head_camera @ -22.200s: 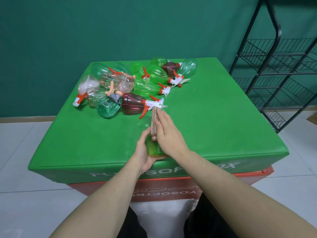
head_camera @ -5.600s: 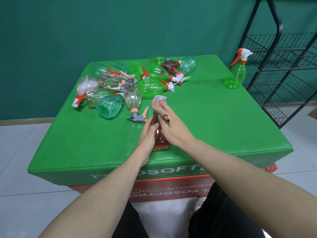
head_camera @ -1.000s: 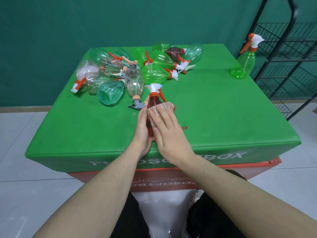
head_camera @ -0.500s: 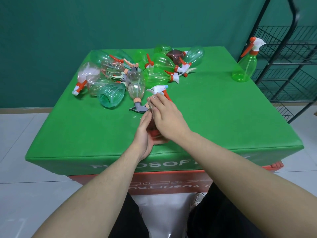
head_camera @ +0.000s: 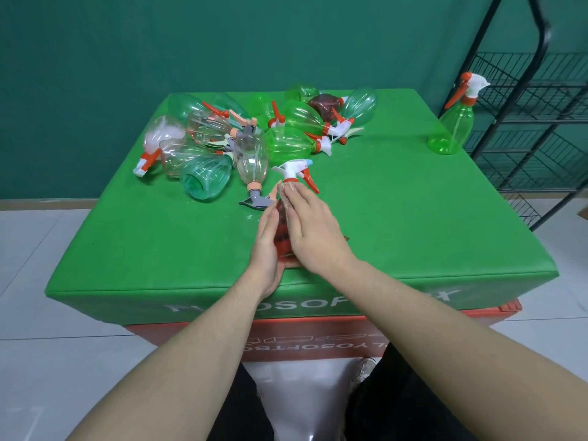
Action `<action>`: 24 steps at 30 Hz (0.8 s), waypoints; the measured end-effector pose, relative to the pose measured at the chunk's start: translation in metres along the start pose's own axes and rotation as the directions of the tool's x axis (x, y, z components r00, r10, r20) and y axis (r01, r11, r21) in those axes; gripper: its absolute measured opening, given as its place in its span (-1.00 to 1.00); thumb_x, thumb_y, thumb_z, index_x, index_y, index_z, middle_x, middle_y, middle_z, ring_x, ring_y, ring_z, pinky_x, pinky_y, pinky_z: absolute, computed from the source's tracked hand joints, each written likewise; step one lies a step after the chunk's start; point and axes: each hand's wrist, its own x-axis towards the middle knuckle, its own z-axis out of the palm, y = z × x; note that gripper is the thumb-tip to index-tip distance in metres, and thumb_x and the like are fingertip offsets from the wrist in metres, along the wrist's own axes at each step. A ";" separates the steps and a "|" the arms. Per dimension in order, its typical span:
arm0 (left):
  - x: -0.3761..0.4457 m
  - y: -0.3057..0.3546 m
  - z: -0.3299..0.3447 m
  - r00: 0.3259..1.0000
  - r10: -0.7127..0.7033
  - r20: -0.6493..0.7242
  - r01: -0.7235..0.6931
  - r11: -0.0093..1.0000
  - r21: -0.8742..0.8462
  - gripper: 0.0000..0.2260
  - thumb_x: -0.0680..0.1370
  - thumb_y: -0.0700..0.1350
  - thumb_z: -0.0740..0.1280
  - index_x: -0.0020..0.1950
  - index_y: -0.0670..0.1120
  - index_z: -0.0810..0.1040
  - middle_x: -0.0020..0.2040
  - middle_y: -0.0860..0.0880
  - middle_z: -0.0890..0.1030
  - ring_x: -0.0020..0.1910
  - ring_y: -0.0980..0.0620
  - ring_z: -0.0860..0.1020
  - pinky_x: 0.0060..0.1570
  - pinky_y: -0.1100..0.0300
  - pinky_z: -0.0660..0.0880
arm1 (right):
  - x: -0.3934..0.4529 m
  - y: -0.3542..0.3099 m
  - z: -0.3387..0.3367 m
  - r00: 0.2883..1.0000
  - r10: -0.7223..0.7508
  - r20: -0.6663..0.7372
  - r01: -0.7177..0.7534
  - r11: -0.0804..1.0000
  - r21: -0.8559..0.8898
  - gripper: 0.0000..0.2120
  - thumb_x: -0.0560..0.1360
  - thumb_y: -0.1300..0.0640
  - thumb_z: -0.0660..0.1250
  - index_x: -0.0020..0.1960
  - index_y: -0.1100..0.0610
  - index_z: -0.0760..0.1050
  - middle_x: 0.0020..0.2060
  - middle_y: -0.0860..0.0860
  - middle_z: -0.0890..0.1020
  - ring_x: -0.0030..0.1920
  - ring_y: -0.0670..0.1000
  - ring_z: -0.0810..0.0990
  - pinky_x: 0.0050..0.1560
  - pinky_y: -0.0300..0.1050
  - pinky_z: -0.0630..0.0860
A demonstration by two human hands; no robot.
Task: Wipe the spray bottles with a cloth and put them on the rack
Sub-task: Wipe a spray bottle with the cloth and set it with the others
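The task seems to be in its early part. The left hand holds a red spray bottle near the front of the green table, and the right hand, fingers nearly straight, presses the cloth on it. One green bottle stands just beside the rack, not on it. A pile of bottles lies unwiped, I judge.
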 end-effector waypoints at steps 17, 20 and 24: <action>0.003 0.002 -0.002 0.999 -0.029 -0.024 0.030 0.999 0.020 -0.57 0.64 0.16 0.27 0.47 0.03 0.42 0.14 -0.01 0.71 0.10 0.01 0.69 -0.15 0.07 0.62 | -0.048 0.008 0.001 0.997 -0.072 0.031 0.075 0.990 -0.116 -0.47 0.68 -0.10 -0.12 0.64 -0.11 0.05 0.64 -0.08 0.06 0.63 0.02 0.01 0.57 0.24 0.10; 0.003 0.003 -0.002 0.999 -0.038 0.028 0.037 0.999 0.034 -0.56 0.63 0.16 0.28 0.49 0.05 0.45 0.23 -0.03 0.69 0.16 -0.01 0.68 -0.14 0.00 0.63 | -0.030 0.006 -0.003 0.999 -0.054 -0.003 0.054 0.994 -0.090 -0.46 0.68 -0.08 -0.11 0.64 -0.05 0.11 0.63 -0.03 0.14 0.62 0.01 0.07 0.55 0.20 0.16; 0.002 0.005 -0.001 0.995 -0.077 0.071 0.072 0.995 0.067 -0.62 0.66 0.13 0.24 0.48 0.12 0.45 0.24 0.03 0.69 0.10 0.04 0.71 -0.19 -0.12 0.65 | -0.002 0.002 -0.009 0.999 -0.049 0.018 0.051 0.995 -0.081 -0.47 0.67 -0.06 -0.09 0.61 0.01 0.23 0.60 0.01 0.23 0.59 0.06 0.17 0.56 0.13 0.18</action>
